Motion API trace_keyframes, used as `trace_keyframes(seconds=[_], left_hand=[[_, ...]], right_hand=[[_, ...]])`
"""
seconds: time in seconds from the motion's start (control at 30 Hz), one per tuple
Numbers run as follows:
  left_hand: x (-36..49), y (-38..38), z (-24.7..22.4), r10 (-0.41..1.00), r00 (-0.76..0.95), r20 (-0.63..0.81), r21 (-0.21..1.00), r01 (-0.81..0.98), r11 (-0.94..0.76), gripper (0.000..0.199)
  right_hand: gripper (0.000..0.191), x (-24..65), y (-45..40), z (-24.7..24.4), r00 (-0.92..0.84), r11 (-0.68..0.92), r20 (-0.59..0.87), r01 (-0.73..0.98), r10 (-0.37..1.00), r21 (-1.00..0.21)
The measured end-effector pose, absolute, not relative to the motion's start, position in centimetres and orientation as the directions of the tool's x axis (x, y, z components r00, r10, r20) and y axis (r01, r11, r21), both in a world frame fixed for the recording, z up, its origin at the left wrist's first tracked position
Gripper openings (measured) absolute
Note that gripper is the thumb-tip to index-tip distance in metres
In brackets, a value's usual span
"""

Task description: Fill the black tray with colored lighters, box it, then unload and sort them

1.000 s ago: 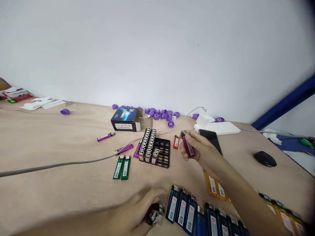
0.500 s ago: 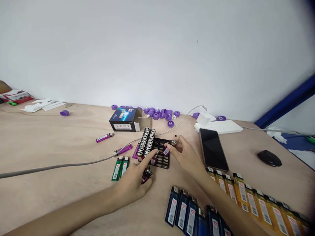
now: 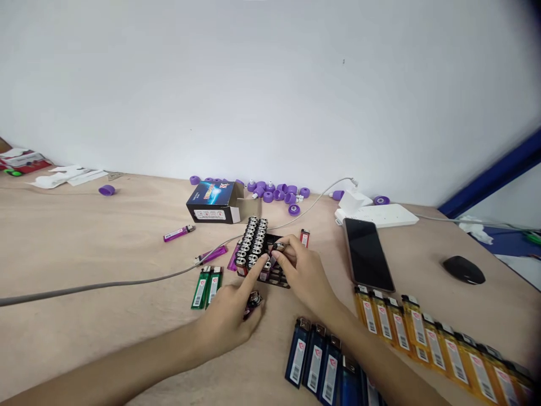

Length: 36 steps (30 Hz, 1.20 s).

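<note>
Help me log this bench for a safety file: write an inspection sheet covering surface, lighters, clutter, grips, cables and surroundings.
Surface: pale tabletop.
Job's things: upright lighters in black tray; orange lighters, blue lighters, green lighters, purple lighters, red lighter outside it.
Clutter: purple caps, open box, phone, mouse.
Grips: left grip holds dark lighters, index finger at the tray's lighters; right grip pinches one lighter at the tray.
Cables: grey cable crosses the tabletop and a purple lighter.
Surroundings: white wall behind, blue beam at right.

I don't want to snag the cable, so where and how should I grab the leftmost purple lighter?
Probably pinch the purple lighter mid-body, across its long edges, from above: it lies flat and slim, and the grey cable runs on its near side.
</note>
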<state>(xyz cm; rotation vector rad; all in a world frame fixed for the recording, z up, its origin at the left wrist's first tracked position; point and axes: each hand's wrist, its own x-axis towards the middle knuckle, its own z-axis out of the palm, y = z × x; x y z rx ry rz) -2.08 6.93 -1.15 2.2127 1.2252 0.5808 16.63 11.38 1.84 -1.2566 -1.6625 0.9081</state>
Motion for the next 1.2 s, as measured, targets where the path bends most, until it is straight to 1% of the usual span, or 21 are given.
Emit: trace_keyframes(seconds=[0.07, 0.2, 0.37, 0.67, 0.77, 0.9, 1.07, 1.13, 1.2], left_hand=[[-2.1, 7.0, -1.1, 0.849, 0.512, 0.128, 0.628, 0.621, -0.469, 0.083], [-2.1, 7.0, -1.2, 0.831, 0.530, 0.168, 0.595, 0.617, -0.514, 0.083], [-2.2, 6.9, -1.5, 0.817, 0.535, 0.213, 0.582, 0.602, -0.546, 0.083], [-2.3, 6.6, -1.0, 0.790, 0.558, 0.256, 0.513, 0.614, -0.600, 0.081], [-2.4, 6.6, -1.3, 0.787, 0.559, 0.262, 0.483, 0.630, -0.608, 0.083], [-2.4, 6.5, -1.5, 0.787, 0.562, 0.255, 0.457, 0.648, -0.610, 0.085], [-2.3, 6.6, -1.4, 0.794, 0.556, 0.247, 0.463, 0.652, -0.601, 0.084], [-2.3, 6.6, -1.3, 0.793, 0.554, 0.254, 0.491, 0.632, -0.599, 0.082], [-2.3, 6.6, -1.2, 0.788, 0.550, 0.275, 0.547, 0.584, -0.599, 0.082]], right_hand=[[0.004, 16.6, 11.3, 1.7, -0.158, 0.263, 0.217, 0.401, 0.963, -0.878], [0.007, 16.5, 11.3, 1.7, -0.166, 0.286, 0.236, 0.428, 0.957, -0.857], [0.015, 16.3, 11.2, 1.4, -0.219, 0.328, 0.253, 0.460, 0.942, -0.825], [0.026, 16.4, 11.0, 1.0, -0.260, 0.416, 0.325, 0.581, 0.909, -0.700], [0.026, 16.5, 11.0, 0.8, -0.260, 0.436, 0.351, 0.589, 0.900, -0.681], [0.027, 16.6, 11.0, 0.6, -0.252, 0.446, 0.371, 0.577, 0.894, -0.684], [0.031, 16.6, 11.0, 0.4, -0.303, 0.476, 0.367, 0.570, 0.880, -0.670], [0.035, 16.6, 10.9, 0.3, -0.332, 0.492, 0.363, 0.569, 0.871, -0.659], [0.040, 16.6, 10.9, 0.3, -0.348, 0.494, 0.351, 0.579, 0.869, -0.649]])
